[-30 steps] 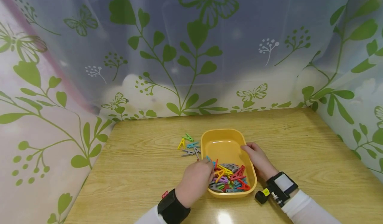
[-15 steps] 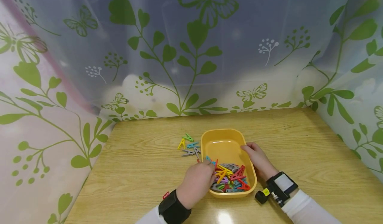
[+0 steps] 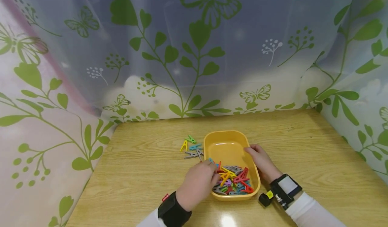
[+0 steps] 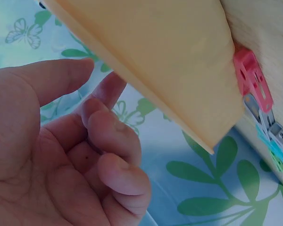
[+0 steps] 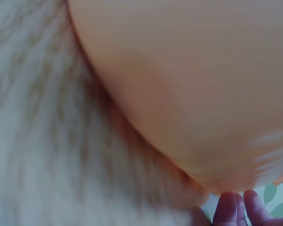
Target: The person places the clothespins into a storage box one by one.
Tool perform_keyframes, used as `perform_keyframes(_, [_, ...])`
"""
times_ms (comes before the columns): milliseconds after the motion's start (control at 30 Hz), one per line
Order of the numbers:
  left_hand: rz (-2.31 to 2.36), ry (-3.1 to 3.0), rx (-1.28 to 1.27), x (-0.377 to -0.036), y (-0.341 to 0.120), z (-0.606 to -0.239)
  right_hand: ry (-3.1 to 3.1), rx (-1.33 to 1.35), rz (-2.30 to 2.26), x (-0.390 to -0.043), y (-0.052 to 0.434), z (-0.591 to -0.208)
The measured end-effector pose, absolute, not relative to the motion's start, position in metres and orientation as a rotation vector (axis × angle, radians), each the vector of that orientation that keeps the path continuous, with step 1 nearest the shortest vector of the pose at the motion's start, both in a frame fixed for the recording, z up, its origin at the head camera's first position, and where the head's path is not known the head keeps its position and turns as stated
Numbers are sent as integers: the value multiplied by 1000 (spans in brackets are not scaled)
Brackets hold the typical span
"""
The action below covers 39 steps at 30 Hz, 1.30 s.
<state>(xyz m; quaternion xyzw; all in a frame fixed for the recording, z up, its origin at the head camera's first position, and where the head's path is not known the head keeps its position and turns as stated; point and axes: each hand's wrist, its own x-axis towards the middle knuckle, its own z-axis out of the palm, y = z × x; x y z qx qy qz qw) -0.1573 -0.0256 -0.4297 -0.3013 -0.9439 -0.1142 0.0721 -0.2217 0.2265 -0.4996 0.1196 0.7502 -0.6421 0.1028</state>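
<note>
A yellow tray (image 3: 225,133) sits mid-table with several coloured clothes pegs (image 3: 233,181) heaped in its near end. My left hand (image 3: 212,169) lies over the tray's near left rim, fingertips at the edge of the heap. In the left wrist view my left hand (image 4: 85,155) has loosely curled fingers with nothing between them, next to the tray's outer wall (image 4: 170,56). My right hand (image 3: 249,151) grips the tray's right rim. In the right wrist view the tray's wall (image 5: 203,84) fills the frame, with my fingertips (image 5: 236,209) below it.
Several loose pegs (image 3: 191,147) lie on the wooden table (image 3: 145,159) just left of the tray; a red peg (image 4: 252,80) is against its wall. Leaf-print curtains (image 3: 194,52) close off the back and both sides.
My left hand has edged slightly right, further over the heap of pegs. The right hand and the tray have stayed put.
</note>
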Motion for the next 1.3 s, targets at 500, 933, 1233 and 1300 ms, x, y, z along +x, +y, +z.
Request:
perform_keyframes(500, [-481,-2811,-600,-190,-58,-420,2209,356,-1887,-219,226,-497])
perform_keyframes(933, [-505,-2890,-352,-228,-94,-432,2221,357,-1863,-220,226,-499])
perform_keyframes(1233, [-422,-2994,-274,-250,-108,-447,2246,336,-1884,-220,225,-497])
perform_keyframes(1300, [-410,-3014,-260,-253,-109,-449,2258,338,-1884,-220,225,-497])
